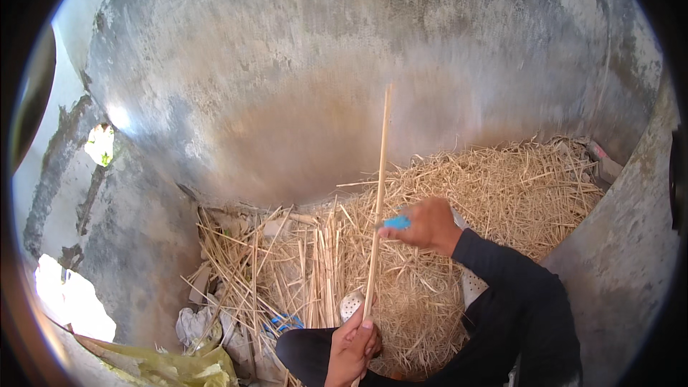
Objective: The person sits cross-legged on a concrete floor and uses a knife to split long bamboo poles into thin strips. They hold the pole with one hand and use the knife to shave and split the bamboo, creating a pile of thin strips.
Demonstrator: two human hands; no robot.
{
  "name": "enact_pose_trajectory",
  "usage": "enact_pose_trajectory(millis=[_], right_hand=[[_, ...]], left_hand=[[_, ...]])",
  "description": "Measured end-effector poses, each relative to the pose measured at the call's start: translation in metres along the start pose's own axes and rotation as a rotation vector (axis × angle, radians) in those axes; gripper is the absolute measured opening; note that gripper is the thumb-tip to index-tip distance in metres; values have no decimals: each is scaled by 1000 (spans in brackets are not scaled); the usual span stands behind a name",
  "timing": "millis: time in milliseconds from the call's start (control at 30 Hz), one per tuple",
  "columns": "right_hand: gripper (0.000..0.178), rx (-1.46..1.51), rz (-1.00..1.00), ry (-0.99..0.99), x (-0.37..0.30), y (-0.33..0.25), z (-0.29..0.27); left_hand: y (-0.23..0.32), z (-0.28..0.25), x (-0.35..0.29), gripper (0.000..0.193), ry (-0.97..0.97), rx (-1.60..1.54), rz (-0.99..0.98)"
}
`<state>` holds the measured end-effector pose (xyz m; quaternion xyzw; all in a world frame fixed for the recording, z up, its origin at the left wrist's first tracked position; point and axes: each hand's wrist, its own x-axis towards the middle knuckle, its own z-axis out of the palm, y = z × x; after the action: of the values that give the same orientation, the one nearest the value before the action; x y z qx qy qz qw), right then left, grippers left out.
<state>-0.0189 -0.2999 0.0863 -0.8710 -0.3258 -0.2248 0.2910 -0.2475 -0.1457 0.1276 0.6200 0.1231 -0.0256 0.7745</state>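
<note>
Many loose strips (254, 265) lie criss-crossed well off to the left of your left hand, with crumpled white scraps (192, 326) below them. Nearer, just beyond that hand, a row of straighter strips (326, 265) lies side by side. Your left hand (352, 347) is closed around the lower part of one pale strip (381, 165), which rises from your grip, leaning slightly right, its far end free in the air. Above and to the right, your right hand (428, 226) is curled closed on a small blue tool (396, 223), thumb tip at the strip; blur there hides whether an edge actually meets it. Around and beyond your right hand spreads a deep heap of shavings (509, 193). Judging by that heap, plenty of scraping is done; the strip you hold looks partway through, and how many of the lying strips need work is unclear.
</note>
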Motion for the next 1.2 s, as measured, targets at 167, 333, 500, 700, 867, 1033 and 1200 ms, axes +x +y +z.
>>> enact_pose_trajectory(millis=[167,333,500,700,867,1033,1200], right_hand=[[73,-82,59,141,5,26,14],[77,-198,113,147,19,76,-3],[79,-256,147,222,18,106,-3],[78,-236,767,167,17,170,-24],[81,-227,720,245,-11,174,-23],[82,-10,226,-17,3,59,0],[72,65,-210,-64,-20,-29,-18]], left_hand=[[3,6,-5,19,-55,76,28],[-8,10,-7,33,-92,23,-46],[-13,10,-18,38,-116,47,-91],[-27,10,-47,38,-175,184,-34],[-46,-9,-51,39,-87,57,-180],[-33,-18,-12,22,19,-36,-95],[8,-1,-6,34,7,105,-104]])
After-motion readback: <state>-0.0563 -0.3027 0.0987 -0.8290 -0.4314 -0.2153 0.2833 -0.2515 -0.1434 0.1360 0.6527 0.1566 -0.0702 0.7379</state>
